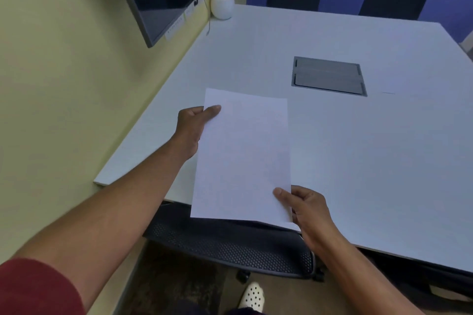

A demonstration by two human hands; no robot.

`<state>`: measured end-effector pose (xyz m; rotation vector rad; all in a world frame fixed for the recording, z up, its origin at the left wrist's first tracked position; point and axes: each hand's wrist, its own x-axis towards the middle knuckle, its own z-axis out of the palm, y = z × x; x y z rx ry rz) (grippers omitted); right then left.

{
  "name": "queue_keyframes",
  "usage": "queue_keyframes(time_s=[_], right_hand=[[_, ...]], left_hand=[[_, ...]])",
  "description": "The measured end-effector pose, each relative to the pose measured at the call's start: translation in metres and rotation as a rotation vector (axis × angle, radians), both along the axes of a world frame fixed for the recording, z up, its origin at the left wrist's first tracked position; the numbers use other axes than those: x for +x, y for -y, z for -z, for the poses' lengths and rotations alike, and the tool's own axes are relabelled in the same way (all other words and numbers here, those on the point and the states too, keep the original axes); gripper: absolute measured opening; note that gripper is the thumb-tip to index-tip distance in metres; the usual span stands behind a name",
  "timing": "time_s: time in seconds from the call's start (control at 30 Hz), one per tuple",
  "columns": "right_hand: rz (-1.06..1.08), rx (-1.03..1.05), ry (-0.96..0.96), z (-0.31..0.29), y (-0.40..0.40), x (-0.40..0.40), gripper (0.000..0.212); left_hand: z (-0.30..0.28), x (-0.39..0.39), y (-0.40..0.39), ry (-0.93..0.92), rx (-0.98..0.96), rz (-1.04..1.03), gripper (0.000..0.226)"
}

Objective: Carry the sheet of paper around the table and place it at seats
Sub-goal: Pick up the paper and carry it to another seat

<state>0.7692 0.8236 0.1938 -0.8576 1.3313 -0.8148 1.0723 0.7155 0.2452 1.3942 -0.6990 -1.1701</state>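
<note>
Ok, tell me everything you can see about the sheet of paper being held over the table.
The sheet of paper is plain white, blank on the side shown, rectangular and uncreased. It is held lengthwise away from the person, over the near edge of the table, its near end overhanging the chair below. The left hand pinches its far left edge, thumb on top; the right hand pinches its near right corner. Whether it touches the tabletop cannot be told.
</note>
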Motion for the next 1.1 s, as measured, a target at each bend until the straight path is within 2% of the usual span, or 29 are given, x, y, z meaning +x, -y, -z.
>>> queue_keyframes(time_s=[0.07,0.33,0.43,0.53,0.7,0.8,0.9,1.0,1.1], right_hand=[[0.015,0.008,0.006,0.003,0.007,0.001,0.011],[0.13,0.101,-0.017,0.035,0.045,0.009,0.015],[0.162,0.124,-0.076,0.049,0.06,0.017,0.012],[0.192,0.162,-0.123,0.068,0.079,0.027,0.009],[0.206,0.255,-0.214,0.116,0.115,0.053,0.011],[0.202,0.293,-0.257,0.143,0.131,0.06,0.015],[0.189,0.308,-0.318,0.168,0.144,0.063,0.035],[0.157,0.308,-0.398,0.187,0.152,0.061,0.025],[0.093,0.289,-0.503,0.192,0.154,0.057,0.035]], left_hand=[[0.01,-0.002,0.014,0.007,0.02,0.022,0.054],[0.058,-0.007,0.074,-0.036,0.129,0.116,0.049],[0.083,0.004,0.09,-0.002,0.248,0.197,0.032],[0.111,0.023,0.101,-0.016,0.377,0.291,0.042],[0.163,0.052,0.122,0.064,0.548,0.423,0.037],[0.191,0.057,0.128,0.105,0.551,0.414,0.036],[0.22,0.061,0.133,0.17,0.525,0.396,0.043],[0.245,0.063,0.138,0.244,0.497,0.406,0.054],[0.257,0.059,0.137,0.321,0.433,0.415,0.059]])
